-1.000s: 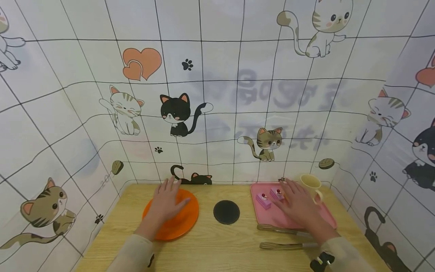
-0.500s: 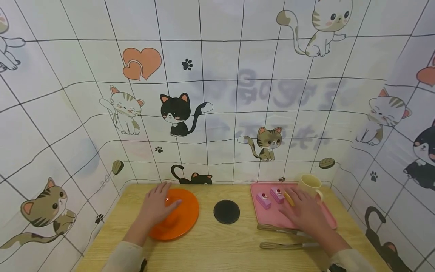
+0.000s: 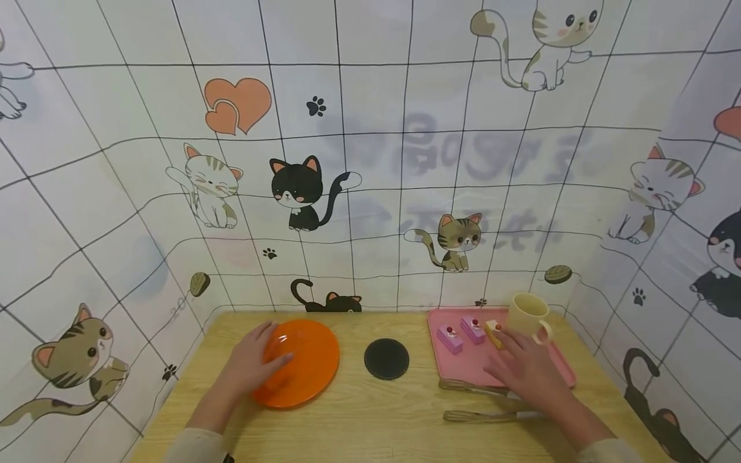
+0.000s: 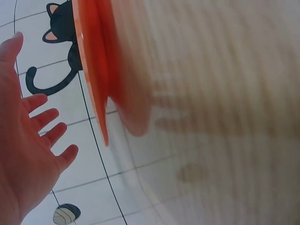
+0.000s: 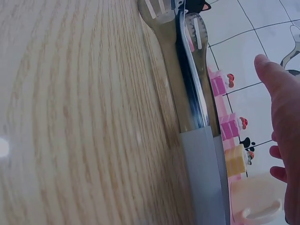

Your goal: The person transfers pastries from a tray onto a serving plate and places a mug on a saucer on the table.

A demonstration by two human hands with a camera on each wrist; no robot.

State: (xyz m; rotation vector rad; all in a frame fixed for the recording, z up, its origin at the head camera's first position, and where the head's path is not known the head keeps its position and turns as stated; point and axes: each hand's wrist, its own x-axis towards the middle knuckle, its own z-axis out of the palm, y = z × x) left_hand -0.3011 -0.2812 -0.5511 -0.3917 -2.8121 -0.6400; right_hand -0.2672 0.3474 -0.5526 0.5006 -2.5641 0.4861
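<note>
My left hand (image 3: 250, 361) hovers over the left part of an orange plate (image 3: 312, 360), fingers loosely spread and holding nothing. In the left wrist view the hand stands apart from the plate's rim (image 4: 96, 93). My right hand (image 3: 534, 372) is above the right side of a pink tray (image 3: 463, 370), fingers relaxed and nothing in them. Near its fingertips lies a yellow cake piece (image 3: 494, 333), with two pink cake pieces (image 3: 450, 339) to its left. Below the hand, metal tongs (image 3: 480, 417) with grey handles (image 5: 201, 173) lie along the tray's front edge, partly hidden by the arm.
A cream mug (image 3: 528, 312) stands at the tray's back right corner. Between plate and tray lies a round black coaster (image 3: 386, 359) on the wooden table (image 3: 370, 424). Cat-patterned sheets (image 3: 370, 251) enclose the table at the back and both sides.
My left hand has drawn back to the left and toward me, uncovering more of the plate. My right hand has moved right and toward me, and the yellow cake piece now shows.
</note>
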